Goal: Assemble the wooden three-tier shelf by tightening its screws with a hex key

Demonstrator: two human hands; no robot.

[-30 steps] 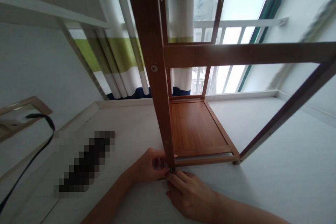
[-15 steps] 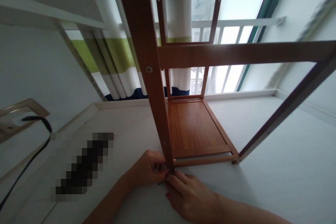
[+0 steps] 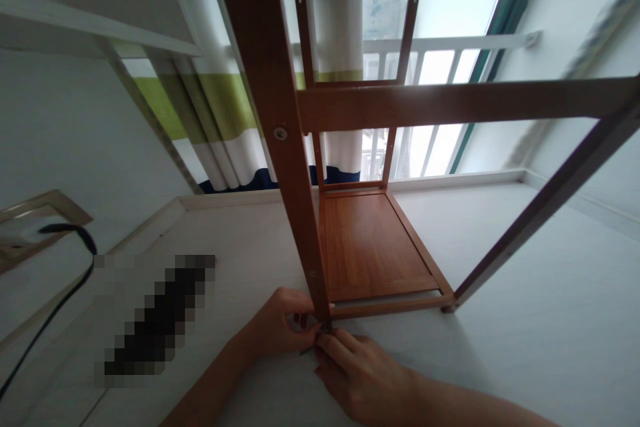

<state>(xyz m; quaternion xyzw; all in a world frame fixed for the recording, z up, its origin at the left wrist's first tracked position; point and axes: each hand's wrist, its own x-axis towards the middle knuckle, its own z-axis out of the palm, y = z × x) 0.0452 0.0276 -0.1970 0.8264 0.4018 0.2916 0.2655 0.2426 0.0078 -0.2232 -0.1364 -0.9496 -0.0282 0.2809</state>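
Observation:
A tall wooden shelf frame (image 3: 280,133) stands on a pale surface (image 3: 525,347), with a brown bottom panel (image 3: 375,247) between its legs. My left hand (image 3: 277,327) is curled around the foot of the nearest leg, fingers closed on it. My right hand (image 3: 360,377) lies just below, its fingertips pinched at a small dark part (image 3: 326,327) under that foot. What the part is I cannot make out. A round screw head (image 3: 280,134) shows higher on the same leg, where a crossbar (image 3: 450,103) joins.
A black cable (image 3: 60,300) runs along the left side beside a blurred-out patch (image 3: 155,313). A striped curtain (image 3: 225,113) and a white railing (image 3: 440,47) stand behind the frame. White walls close in left and right.
The view has shifted slightly, so the frame sits a little further left. Both hands have stayed at the foot of the leg with only small finger movement.

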